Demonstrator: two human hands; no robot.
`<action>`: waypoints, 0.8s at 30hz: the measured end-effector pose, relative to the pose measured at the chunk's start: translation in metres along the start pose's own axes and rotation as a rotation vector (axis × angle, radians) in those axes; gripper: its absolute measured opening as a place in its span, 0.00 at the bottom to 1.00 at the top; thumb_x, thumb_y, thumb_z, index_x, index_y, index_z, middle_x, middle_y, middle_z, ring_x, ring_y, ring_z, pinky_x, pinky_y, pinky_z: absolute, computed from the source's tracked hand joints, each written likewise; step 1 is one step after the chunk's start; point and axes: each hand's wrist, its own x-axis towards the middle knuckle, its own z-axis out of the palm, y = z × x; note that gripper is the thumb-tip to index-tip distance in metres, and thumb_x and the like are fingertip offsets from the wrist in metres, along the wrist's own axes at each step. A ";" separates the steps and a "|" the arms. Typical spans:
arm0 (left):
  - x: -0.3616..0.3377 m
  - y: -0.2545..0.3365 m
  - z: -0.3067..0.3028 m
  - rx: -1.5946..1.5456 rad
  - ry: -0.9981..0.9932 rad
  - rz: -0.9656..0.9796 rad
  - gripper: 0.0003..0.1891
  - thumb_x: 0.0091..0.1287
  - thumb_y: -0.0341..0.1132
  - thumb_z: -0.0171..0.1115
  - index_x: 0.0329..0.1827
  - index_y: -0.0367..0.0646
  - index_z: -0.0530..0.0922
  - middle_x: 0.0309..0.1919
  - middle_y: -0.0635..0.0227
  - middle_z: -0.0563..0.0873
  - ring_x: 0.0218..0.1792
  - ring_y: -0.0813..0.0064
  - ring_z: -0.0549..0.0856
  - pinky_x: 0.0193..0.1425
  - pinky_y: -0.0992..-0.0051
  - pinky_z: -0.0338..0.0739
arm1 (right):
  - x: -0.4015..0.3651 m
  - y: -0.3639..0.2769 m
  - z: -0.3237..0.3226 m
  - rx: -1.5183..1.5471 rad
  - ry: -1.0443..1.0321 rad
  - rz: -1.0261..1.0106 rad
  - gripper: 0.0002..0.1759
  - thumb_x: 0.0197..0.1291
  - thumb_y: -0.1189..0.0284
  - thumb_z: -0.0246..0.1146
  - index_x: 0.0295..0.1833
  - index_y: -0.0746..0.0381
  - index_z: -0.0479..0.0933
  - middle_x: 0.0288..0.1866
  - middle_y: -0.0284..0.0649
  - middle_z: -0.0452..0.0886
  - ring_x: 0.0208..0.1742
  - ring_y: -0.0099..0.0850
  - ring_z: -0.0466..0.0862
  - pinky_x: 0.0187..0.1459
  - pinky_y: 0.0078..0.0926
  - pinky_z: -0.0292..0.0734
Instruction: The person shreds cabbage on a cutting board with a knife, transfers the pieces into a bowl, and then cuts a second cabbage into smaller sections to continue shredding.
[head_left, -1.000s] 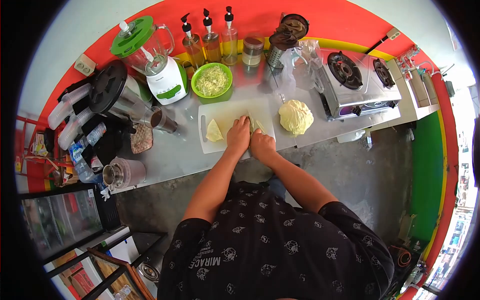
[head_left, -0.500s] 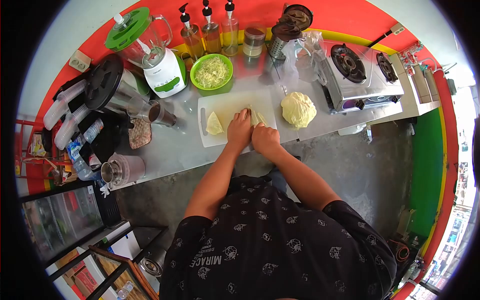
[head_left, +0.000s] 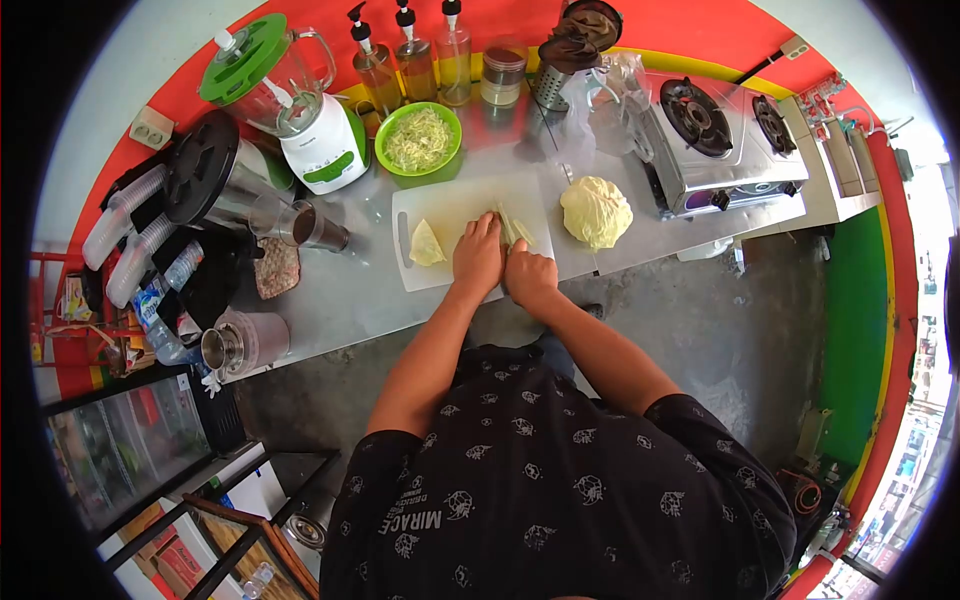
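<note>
On the white cutting board [head_left: 455, 200], my left hand [head_left: 478, 252] is bent over a piece of cabbage that its fingers mostly hide. Close beside it, my right hand [head_left: 530, 272] is closed in a fist around a knife handle; little of the knife shows between the hands. Pale cabbage shreds [head_left: 516, 228] lie just beyond my right knuckles. A cut cabbage wedge [head_left: 426, 243] rests on the board left of my left hand. To the right of the board sits a cabbage head [head_left: 597, 213].
A green bowl of shredded cabbage [head_left: 419, 140] stands behind the board, near a blender [head_left: 322, 155]. Pump bottles [head_left: 415, 68] line the wall. At the right is a gas stove [head_left: 715, 150]; a tumbler [head_left: 320, 228] and a metal-topped container [head_left: 245, 343] stand left.
Both hands keep nearly the same place on the board. The view has shifted slightly, and the shreds by my right hand lie a little differently.
</note>
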 end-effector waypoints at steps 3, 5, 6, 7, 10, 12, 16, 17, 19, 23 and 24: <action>0.001 -0.001 0.000 0.010 -0.004 0.004 0.30 0.64 0.35 0.67 0.70 0.36 0.74 0.68 0.64 0.76 0.65 0.59 0.76 0.66 0.62 0.78 | 0.006 0.000 -0.005 -0.019 -0.023 -0.011 0.13 0.70 0.68 0.59 0.49 0.66 0.70 0.35 0.50 0.90 0.39 0.44 0.93 0.40 0.38 0.87; 0.000 0.000 -0.003 0.002 -0.018 0.008 0.31 0.64 0.34 0.67 0.71 0.35 0.74 0.68 0.63 0.76 0.66 0.59 0.76 0.66 0.62 0.78 | 0.005 0.001 -0.005 -0.035 -0.008 -0.033 0.12 0.69 0.68 0.58 0.49 0.66 0.71 0.34 0.50 0.90 0.38 0.43 0.93 0.39 0.37 0.87; 0.000 0.000 -0.004 -0.007 -0.024 0.004 0.31 0.64 0.34 0.68 0.71 0.35 0.73 0.69 0.63 0.76 0.66 0.59 0.76 0.67 0.62 0.78 | 0.002 0.003 -0.001 -0.034 -0.006 -0.026 0.12 0.69 0.68 0.58 0.49 0.66 0.71 0.34 0.50 0.90 0.38 0.43 0.93 0.39 0.37 0.87; -0.001 0.002 -0.005 -0.022 -0.032 -0.007 0.32 0.65 0.33 0.68 0.72 0.35 0.72 0.70 0.61 0.75 0.67 0.57 0.75 0.68 0.62 0.77 | -0.001 0.005 0.003 -0.035 0.021 -0.030 0.11 0.68 0.69 0.59 0.48 0.66 0.71 0.33 0.49 0.90 0.37 0.43 0.93 0.38 0.37 0.87; -0.002 0.000 0.001 -0.022 0.000 0.004 0.32 0.66 0.33 0.67 0.73 0.34 0.72 0.70 0.59 0.74 0.68 0.55 0.75 0.70 0.61 0.76 | -0.018 0.012 0.021 -0.055 0.087 -0.032 0.10 0.68 0.69 0.58 0.47 0.66 0.73 0.30 0.47 0.90 0.33 0.42 0.93 0.35 0.39 0.87; -0.002 -0.002 0.003 -0.042 0.005 0.016 0.34 0.66 0.34 0.68 0.75 0.36 0.70 0.71 0.59 0.73 0.68 0.52 0.75 0.72 0.60 0.74 | -0.032 0.017 0.025 -0.089 0.072 -0.035 0.12 0.69 0.70 0.56 0.52 0.66 0.73 0.30 0.46 0.89 0.33 0.42 0.92 0.33 0.40 0.86; -0.003 -0.002 -0.001 -0.029 -0.001 -0.001 0.33 0.66 0.35 0.67 0.75 0.36 0.70 0.71 0.59 0.73 0.68 0.51 0.74 0.73 0.59 0.73 | -0.051 0.029 0.030 -0.135 0.056 -0.056 0.15 0.69 0.70 0.55 0.56 0.67 0.72 0.29 0.45 0.89 0.31 0.42 0.92 0.32 0.40 0.85; -0.005 -0.003 0.000 -0.044 0.012 0.012 0.33 0.67 0.35 0.67 0.75 0.36 0.70 0.71 0.59 0.73 0.68 0.52 0.74 0.73 0.59 0.73 | -0.055 0.036 0.030 -0.162 0.038 -0.058 0.18 0.67 0.70 0.57 0.59 0.68 0.73 0.29 0.43 0.89 0.31 0.39 0.92 0.31 0.39 0.85; -0.006 0.000 -0.002 -0.030 -0.016 -0.001 0.33 0.68 0.36 0.67 0.75 0.35 0.70 0.74 0.60 0.72 0.71 0.57 0.73 0.74 0.62 0.71 | -0.059 0.046 0.029 -0.190 0.027 -0.062 0.22 0.66 0.70 0.59 0.62 0.69 0.73 0.29 0.41 0.89 0.30 0.37 0.92 0.31 0.38 0.85; -0.006 -0.004 0.005 -0.096 0.031 0.023 0.31 0.70 0.36 0.65 0.75 0.37 0.71 0.77 0.61 0.70 0.75 0.57 0.70 0.79 0.56 0.63 | -0.053 0.058 0.014 -0.102 0.001 -0.028 0.18 0.67 0.71 0.59 0.59 0.69 0.72 0.32 0.48 0.90 0.35 0.45 0.92 0.36 0.44 0.86; -0.006 -0.002 0.003 -0.096 0.040 0.025 0.31 0.70 0.36 0.65 0.75 0.37 0.71 0.77 0.61 0.70 0.75 0.57 0.70 0.79 0.56 0.63 | -0.051 0.060 0.009 -0.047 -0.032 -0.002 0.17 0.67 0.72 0.58 0.57 0.70 0.72 0.34 0.51 0.89 0.37 0.49 0.92 0.38 0.47 0.86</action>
